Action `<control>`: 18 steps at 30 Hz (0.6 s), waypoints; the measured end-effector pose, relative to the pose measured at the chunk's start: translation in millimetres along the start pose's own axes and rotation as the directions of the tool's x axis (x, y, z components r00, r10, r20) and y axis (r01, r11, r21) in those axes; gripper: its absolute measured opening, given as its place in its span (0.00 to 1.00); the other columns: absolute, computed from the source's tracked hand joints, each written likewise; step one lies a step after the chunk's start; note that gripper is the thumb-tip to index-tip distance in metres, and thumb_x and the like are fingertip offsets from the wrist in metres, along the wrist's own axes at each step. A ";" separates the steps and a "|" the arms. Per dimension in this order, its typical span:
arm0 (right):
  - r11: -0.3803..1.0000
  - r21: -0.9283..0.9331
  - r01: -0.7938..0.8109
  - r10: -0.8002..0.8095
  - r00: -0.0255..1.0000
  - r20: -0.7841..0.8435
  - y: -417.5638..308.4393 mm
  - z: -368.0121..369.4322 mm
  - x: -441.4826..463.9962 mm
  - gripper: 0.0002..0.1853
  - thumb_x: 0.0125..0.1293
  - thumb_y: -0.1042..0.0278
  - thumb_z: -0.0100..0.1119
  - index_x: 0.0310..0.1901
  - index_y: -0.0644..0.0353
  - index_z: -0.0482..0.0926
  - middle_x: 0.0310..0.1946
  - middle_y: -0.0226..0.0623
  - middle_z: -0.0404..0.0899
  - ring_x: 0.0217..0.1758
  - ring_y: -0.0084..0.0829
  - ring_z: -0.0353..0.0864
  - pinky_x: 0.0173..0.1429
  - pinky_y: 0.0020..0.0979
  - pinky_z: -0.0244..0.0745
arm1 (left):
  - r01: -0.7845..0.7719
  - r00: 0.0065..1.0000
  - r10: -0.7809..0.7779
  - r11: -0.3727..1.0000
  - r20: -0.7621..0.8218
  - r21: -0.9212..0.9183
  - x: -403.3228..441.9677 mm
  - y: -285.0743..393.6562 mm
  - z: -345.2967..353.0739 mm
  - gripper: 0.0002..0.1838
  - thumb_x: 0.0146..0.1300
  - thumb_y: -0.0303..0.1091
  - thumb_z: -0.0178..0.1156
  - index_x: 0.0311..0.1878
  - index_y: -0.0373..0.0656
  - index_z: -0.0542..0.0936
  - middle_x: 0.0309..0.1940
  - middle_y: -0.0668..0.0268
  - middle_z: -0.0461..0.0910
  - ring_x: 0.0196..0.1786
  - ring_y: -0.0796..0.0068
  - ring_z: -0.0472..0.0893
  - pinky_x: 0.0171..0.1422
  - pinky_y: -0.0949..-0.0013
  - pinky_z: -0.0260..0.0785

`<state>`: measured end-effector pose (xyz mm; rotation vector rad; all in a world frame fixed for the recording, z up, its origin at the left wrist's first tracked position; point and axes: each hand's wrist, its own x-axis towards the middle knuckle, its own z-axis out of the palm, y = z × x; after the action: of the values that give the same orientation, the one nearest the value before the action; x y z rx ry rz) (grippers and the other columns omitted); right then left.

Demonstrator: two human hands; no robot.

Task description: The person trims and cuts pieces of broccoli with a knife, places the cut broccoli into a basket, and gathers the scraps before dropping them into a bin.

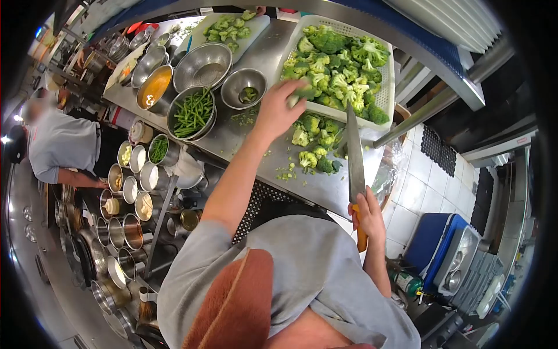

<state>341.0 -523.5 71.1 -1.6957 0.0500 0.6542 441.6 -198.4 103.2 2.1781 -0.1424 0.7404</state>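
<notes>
My left hand (pixel 283 110) is closed around a green broccoli piece (pixel 303 91) at the near left edge of a white perforated crate (pixel 388 87) full of broccoli florets (pixel 343 64). In my right hand (pixel 367 214) is a large knife (pixel 354 157) with an orange handle, its blade pointing up toward the crate, the tip over the crate's near side. Cut florets (pixel 318 139) and small green scraps lie on the steel table (pixel 267 168) between my two hands. A steel bowl (pixel 244 87) with some green pieces in it stands left of my left hand.
Green beans (pixel 193 112) fill one bowl; another holds orange liquid (pixel 155 87). A board (pixel 256 29) with broccoli lies beyond. A person (pixel 64 139) in grey stands at left near many containers (pixel 146 206). A metal pole (pixel 418 119) crosses at right, above a blue cooler (pixel 427 241).
</notes>
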 end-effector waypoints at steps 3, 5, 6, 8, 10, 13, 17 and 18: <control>1.000 -0.006 0.002 -0.002 1.000 0.013 -0.2 -6.4 2.5 0.13 0.80 0.63 0.43 0.56 0.64 0.67 0.22 0.34 0.74 0.12 0.19 0.64 0.16 0.24 0.63 | -0.086 0.991 0.080 0.995 0.105 0.058 71.4 24.5 18.6 0.25 0.61 0.43 0.68 0.60 0.45 0.79 0.55 0.52 0.82 0.54 0.53 0.83 0.59 0.62 0.74; 1.000 -0.005 0.013 -0.013 1.000 0.014 2.4 -10.7 5.5 0.16 0.80 0.62 0.43 0.59 0.63 0.66 0.23 0.36 0.75 0.12 0.20 0.65 0.16 0.24 0.64 | -0.112 0.991 0.102 0.986 0.085 0.124 82.7 36.5 9.1 0.27 0.62 0.46 0.68 0.62 0.46 0.78 0.56 0.52 0.81 0.55 0.52 0.82 0.61 0.60 0.73; 1.000 -0.003 0.024 -0.024 1.000 0.015 6.4 -12.6 7.1 0.18 0.80 0.60 0.43 0.62 0.63 0.65 0.24 0.38 0.75 0.12 0.21 0.66 0.16 0.25 0.66 | -0.138 0.990 0.127 0.972 0.068 0.189 82.5 39.0 3.4 0.28 0.63 0.49 0.67 0.63 0.47 0.77 0.58 0.52 0.80 0.57 0.51 0.81 0.63 0.59 0.72; 0.999 0.031 0.025 -0.025 1.000 0.008 17.3 -13.6 9.2 0.19 0.80 0.59 0.43 0.63 0.62 0.65 0.24 0.39 0.76 0.11 0.21 0.66 0.16 0.25 0.66 | 0.047 0.942 -0.114 0.976 0.316 0.212 55.2 37.4 -16.9 0.23 0.65 0.45 0.65 0.60 0.46 0.80 0.57 0.53 0.81 0.60 0.51 0.80 0.65 0.57 0.71; 0.999 0.038 0.039 -0.039 0.999 0.002 23.3 -13.4 9.6 0.19 0.80 0.59 0.43 0.64 0.62 0.64 0.24 0.39 0.76 0.11 0.22 0.66 0.16 0.24 0.65 | 0.189 0.728 -0.335 0.937 0.598 0.295 10.4 22.5 -15.1 0.18 0.63 0.39 0.65 0.55 0.45 0.83 0.53 0.53 0.83 0.58 0.51 0.80 0.66 0.57 0.71; 0.999 0.030 0.027 -0.029 0.999 0.041 24.5 -15.5 10.1 0.20 0.80 0.59 0.44 0.65 0.62 0.64 0.24 0.40 0.76 0.11 0.22 0.66 0.16 0.25 0.65 | 0.000 0.810 -0.202 0.939 0.551 0.344 -74.1 -62.2 37.7 0.23 0.58 0.32 0.68 0.58 0.43 0.80 0.48 0.55 0.82 0.47 0.53 0.83 0.57 0.57 0.75; 1.000 0.008 0.019 -0.019 0.998 0.055 5.2 -18.1 8.2 0.17 0.80 0.61 0.43 0.62 0.63 0.65 0.24 0.38 0.75 0.11 0.21 0.65 0.16 0.25 0.64 | 0.306 0.782 -0.343 0.939 0.520 0.160 -87.2 -67.2 40.4 0.24 0.55 0.27 0.70 0.56 0.42 0.78 0.44 0.61 0.82 0.44 0.65 0.83 0.51 0.65 0.76; 1.000 0.014 0.022 -0.022 0.999 0.028 -0.8 -17.4 8.7 0.14 0.80 0.62 0.42 0.58 0.63 0.67 0.23 0.37 0.74 0.11 0.20 0.64 0.16 0.24 0.63 | 0.455 0.763 -0.408 0.890 0.501 0.032 -87.4 -57.3 29.3 0.23 0.55 0.24 0.70 0.56 0.42 0.78 0.43 0.64 0.81 0.43 0.72 0.82 0.50 0.69 0.75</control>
<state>355.4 -536.5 69.4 -1.6717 0.0157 0.6595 402.6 -194.2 1.9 2.1515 0.0694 -0.1018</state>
